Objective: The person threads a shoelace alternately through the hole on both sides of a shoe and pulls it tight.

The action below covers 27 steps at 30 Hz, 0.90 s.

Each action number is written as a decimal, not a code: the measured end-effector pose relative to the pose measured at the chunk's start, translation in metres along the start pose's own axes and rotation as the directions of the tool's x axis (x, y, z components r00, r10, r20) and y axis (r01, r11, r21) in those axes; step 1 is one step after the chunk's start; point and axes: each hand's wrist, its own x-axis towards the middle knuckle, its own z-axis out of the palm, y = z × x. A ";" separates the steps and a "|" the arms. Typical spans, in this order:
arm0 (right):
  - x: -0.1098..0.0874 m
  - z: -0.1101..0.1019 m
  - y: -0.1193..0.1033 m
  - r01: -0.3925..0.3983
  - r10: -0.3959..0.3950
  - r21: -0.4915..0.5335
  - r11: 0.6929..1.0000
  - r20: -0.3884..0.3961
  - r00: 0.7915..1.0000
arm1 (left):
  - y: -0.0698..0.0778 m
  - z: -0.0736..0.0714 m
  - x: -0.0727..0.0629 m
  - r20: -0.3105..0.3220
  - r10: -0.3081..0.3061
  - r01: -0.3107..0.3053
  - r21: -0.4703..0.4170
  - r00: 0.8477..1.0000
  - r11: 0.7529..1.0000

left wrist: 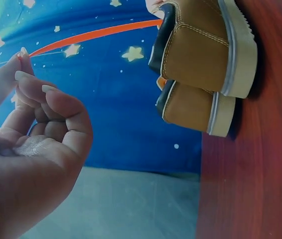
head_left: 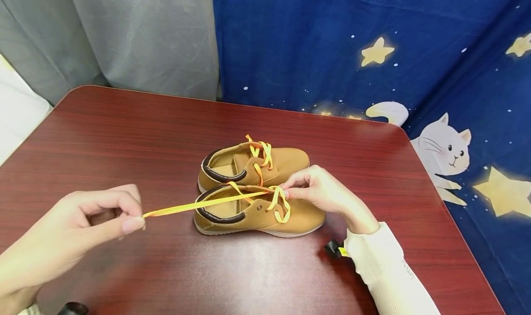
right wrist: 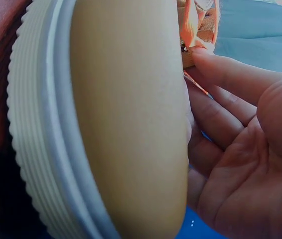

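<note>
Two tan shoes stand side by side, toes to the right: the near shoe point(head_left: 304, 218) and the far shoe point(head_left: 292, 158). My left hand point(head_left: 79, 234) pinches a yellow-orange shoelace point(head_left: 186, 207) between thumb and forefinger, left of the shoes. From there the lace runs nearly straight over the near shoe's opening to its eyelets. My right hand point(head_left: 321, 190) is at the near shoe's tongue, pinching the lace between thumb and fingers. A lace loop hangs down the shoe's side. In the right wrist view the shoe's toe point(right wrist: 126, 109) covers some fingertips.
The shoes stand on a dark red wooden table point(head_left: 137, 135) with rounded corners. Behind it hang a grey curtain point(head_left: 145, 33) and a blue curtain point(head_left: 290, 43) with stars and a cat. A small black object point(head_left: 333, 248) is beside the right cuff.
</note>
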 end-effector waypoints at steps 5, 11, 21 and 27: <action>0.001 0.000 0.001 -0.010 0.010 -0.006 1.000 0.005 1.000 | -0.021 -0.002 -0.019 -0.022 0.052 -0.053 -0.083 0.998 0.995; 0.002 0.000 0.002 -0.014 0.014 0.004 1.000 0.007 1.000 | -0.040 -0.006 -0.034 -0.016 0.142 -0.139 -0.350 0.990 0.926; -0.001 -0.004 0.003 0.041 -0.039 -0.033 0.999 0.052 0.998 | -0.054 -0.005 -0.041 -0.011 0.337 -0.276 -0.599 0.941 0.751; -0.002 -0.007 0.001 0.099 -0.097 -0.017 0.995 0.102 0.990 | -0.060 -0.007 -0.046 -0.014 0.315 -0.257 -0.614 0.949 0.746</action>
